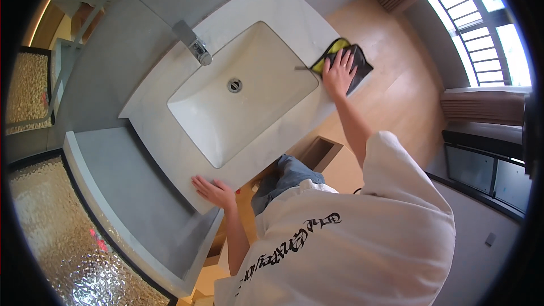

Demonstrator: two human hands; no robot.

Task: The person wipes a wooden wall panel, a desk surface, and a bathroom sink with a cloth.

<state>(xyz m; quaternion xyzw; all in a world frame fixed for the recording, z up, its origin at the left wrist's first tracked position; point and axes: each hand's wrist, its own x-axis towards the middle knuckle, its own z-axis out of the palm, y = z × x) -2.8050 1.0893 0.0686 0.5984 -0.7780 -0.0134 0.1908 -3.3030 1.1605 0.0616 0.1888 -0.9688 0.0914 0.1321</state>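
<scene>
My right hand (pixel 340 72) lies with fingers stretched out on a dark grey cloth (pixel 358 73) with a yellow-green side showing at one folded edge. The cloth is spread on the right end of the white washbasin countertop (pixel 272 0) and hangs past its edge. Near the counter's front left corner, my left hand (pixel 214 191) rests with its fingers extended and nothing in them. Between the two hands sits the rectangular white sink (pixel 260 102), with a round metal drain (pixel 234 85) in its bottom. A chrome faucet (pixel 198 50) stands at the back rim.
A grey recessed ledge (pixel 130 170) lies left of the counter, beside a textured glass panel (pixel 73 232). Below the counter is an open wooden drawer or cabinet (pixel 331 156). Wooden floor (pixel 408 62) stretches right toward a barred window (pixel 473 22) with brown curtains (pixel 481 107).
</scene>
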